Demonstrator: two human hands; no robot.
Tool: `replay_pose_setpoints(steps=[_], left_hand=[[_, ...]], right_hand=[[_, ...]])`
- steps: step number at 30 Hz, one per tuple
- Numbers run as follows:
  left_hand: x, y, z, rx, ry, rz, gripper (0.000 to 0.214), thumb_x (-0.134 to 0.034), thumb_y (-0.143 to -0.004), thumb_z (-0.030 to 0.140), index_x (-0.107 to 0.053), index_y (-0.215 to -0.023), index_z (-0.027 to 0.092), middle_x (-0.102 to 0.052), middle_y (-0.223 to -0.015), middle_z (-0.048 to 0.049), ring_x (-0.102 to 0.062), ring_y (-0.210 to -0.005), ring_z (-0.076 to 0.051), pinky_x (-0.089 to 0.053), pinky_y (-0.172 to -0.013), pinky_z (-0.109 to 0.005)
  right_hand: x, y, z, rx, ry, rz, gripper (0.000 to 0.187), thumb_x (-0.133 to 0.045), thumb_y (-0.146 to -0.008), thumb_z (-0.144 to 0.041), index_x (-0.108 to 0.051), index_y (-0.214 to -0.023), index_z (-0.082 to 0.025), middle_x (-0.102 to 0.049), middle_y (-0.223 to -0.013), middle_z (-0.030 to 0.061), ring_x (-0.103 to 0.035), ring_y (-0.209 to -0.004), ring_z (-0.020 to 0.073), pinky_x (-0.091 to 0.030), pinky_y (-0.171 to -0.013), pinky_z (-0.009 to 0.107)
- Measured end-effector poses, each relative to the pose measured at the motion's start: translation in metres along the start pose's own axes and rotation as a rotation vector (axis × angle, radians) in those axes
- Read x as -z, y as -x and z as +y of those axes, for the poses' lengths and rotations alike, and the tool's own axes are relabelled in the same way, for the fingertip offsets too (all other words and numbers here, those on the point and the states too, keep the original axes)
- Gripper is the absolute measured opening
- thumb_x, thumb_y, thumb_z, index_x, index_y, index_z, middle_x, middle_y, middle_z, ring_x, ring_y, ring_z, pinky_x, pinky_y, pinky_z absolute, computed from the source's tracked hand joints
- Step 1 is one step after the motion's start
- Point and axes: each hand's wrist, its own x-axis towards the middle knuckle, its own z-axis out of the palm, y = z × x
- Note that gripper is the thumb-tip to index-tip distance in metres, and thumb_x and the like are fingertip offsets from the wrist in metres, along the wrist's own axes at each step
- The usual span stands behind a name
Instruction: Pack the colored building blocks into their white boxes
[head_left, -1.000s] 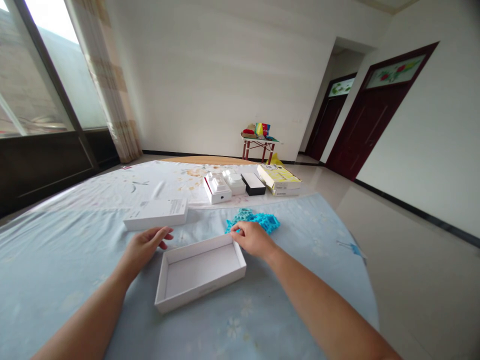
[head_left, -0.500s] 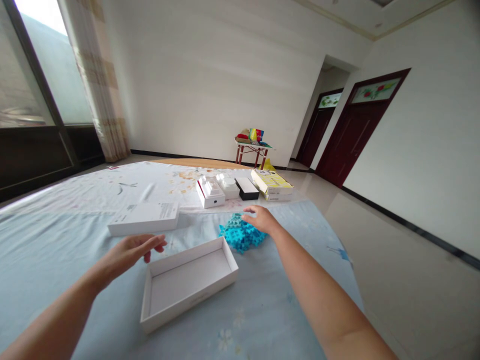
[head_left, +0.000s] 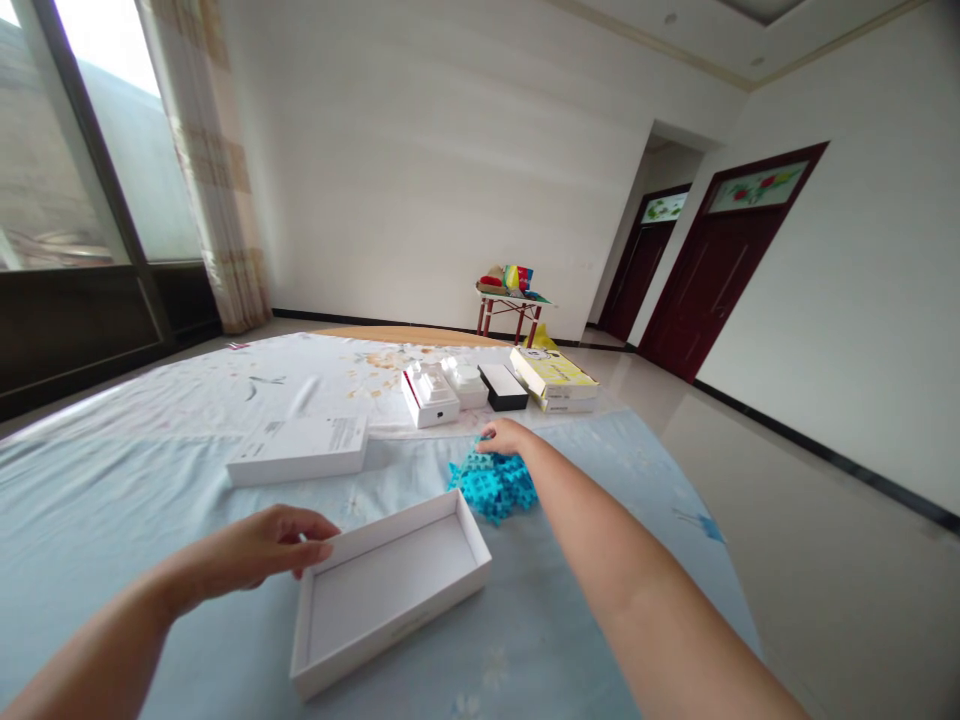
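Head view: R hand (head_left: 506, 437) is down on top of the heap of blue pcs (head_left: 491, 492), thumb & fingers bent close together over a pale teal pc (head_left: 475, 461); can't tell if they've actually got hold of it, as the hand hides the contact. L hand (head_left: 289, 545) is at the far-left corner of the open white box (head_left: 405, 628), thumb & fingers a bit apart around the rim; can't tell if it's pressing or just resting. Heap sits right under the R fingertips, box just nearer the body & to their L. Printed white box (head_left: 300, 450) lies beyond the L hand.

To do it well, I'd say: pinch lightly from above, lift slow so hooked pcs shake loose, don't drag the heap. Keep L contact soft so the box walls don't bend or slide.

Vs 0.5 s ago: R hand hung over the heap w/ fingers parted, now it's lowered onto it & fingers drawn in. L hand was off the box, now it's at the corner. Box still has nothing in it.
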Motion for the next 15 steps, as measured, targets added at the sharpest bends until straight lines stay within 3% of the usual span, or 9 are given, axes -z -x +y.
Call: replay_pose_setpoints(steps=[3, 6, 9, 12, 15], left_hand=[[0.010, -0.006, 0.000, 0.044, 0.099, -0.250, 0.042, -0.058, -0.061, 0.058, -0.071, -0.086, 0.027, -0.056, -0.062, -0.0004, -0.030, -0.041, -0.007, -0.017, -0.039, -0.021], [0.013, -0.011, -0.002, 0.035, 0.143, -0.193, 0.043, -0.057, -0.064, 0.058, -0.070, -0.087, 0.024, -0.049, -0.056, 0.0026, -0.026, -0.043, -0.006, -0.015, -0.041, -0.021], [0.010, -0.013, -0.002, 0.028, 0.177, -0.135, 0.043, -0.057, -0.065, 0.058, -0.069, -0.085, 0.021, -0.045, -0.053, 0.0045, -0.024, -0.045, -0.006, -0.015, -0.043, -0.021], [0.007, -0.011, 0.000, 0.027, 0.205, -0.099, 0.043, -0.058, -0.066, 0.057, -0.069, -0.084, 0.020, -0.047, -0.054, 0.0047, -0.026, -0.047, -0.007, -0.018, -0.044, -0.020], [0.007, -0.010, 0.001, 0.025, 0.217, -0.092, 0.044, -0.057, -0.065, 0.058, -0.069, -0.084, 0.020, -0.052, -0.057, 0.0033, -0.031, -0.049, -0.008, -0.021, -0.044, -0.020]], right_hand=[[0.002, 0.002, 0.001, 0.005, -0.037, 0.026, 0.054, -0.074, -0.059, -0.042, -0.064, -0.105, -0.015, -0.067, -0.100, 0.0089, -0.064, -0.087, 0.0217, -0.049, -0.075, 0.027], [0.005, 0.003, -0.002, 0.033, -0.073, 0.026, 0.062, -0.074, -0.058, -0.046, -0.061, -0.110, -0.017, -0.066, -0.102, 0.0075, -0.064, -0.089, 0.0204, -0.049, -0.075, 0.026], [0.004, 0.001, -0.006, 0.046, -0.047, -0.049, 0.064, -0.078, -0.049, -0.047, -0.064, -0.104, -0.018, -0.066, -0.101, 0.0067, -0.063, -0.090, 0.0221, -0.049, -0.076, 0.027], [0.000, -0.002, -0.009, 0.025, -0.014, -0.095, 0.063, -0.081, -0.043, -0.044, -0.066, -0.098, -0.018, -0.067, -0.097, 0.0062, -0.064, -0.086, 0.0233, -0.049, -0.074, 0.027], [0.000, -0.001, -0.011, 0.025, -0.023, -0.064, 0.061, -0.081, -0.044, -0.041, -0.066, -0.100, -0.019, -0.067, -0.095, 0.0049, -0.064, -0.085, 0.0228, -0.049, -0.074, 0.028]])
